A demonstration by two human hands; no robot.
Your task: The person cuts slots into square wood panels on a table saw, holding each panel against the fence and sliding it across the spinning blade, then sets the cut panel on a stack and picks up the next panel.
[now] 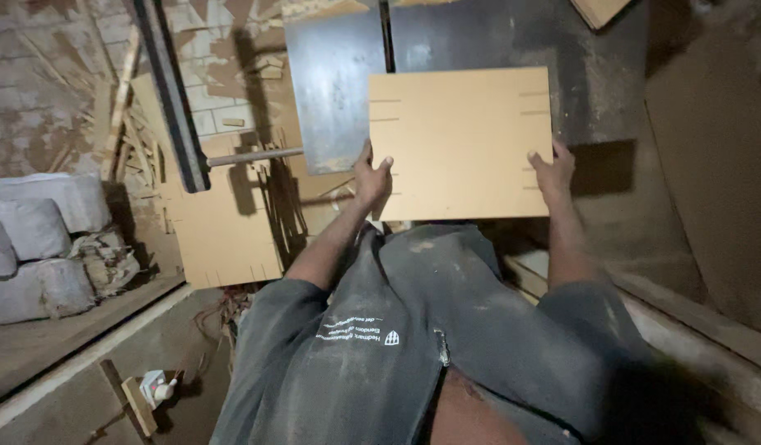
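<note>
Two bare hands held a flat, rectangular, tan fibreboard panel point(460, 142) by its near edge, the left hand point(371, 177) at the near left corner and the right hand point(552, 171) at the near right corner. The panel lay over a dark grey, worn metal machine table point(335, 91), with a narrow slot point(386, 33) running away from the person just above the panel's far edge.

Each hand pinched the board, the thumb on top and the other fingers curled under, hidden beneath it, so how far they reached could not be told. Since the grip sat only on the near corners, the far part of the panel looked unsupported by any hand; it could have tipped, skewed or slid if one hand pushed harder than the other. If a blade sat in that slot, which could not be seen, fingers under the edge would have been at risk.

Its face was smooth and evenly coloured, with short dark cuts running in from both the left and right edges, at matching heights. A similar notched tan sheet point(220, 239) leaned lower left, beside grey stuffed sacks point(35, 247).
</note>
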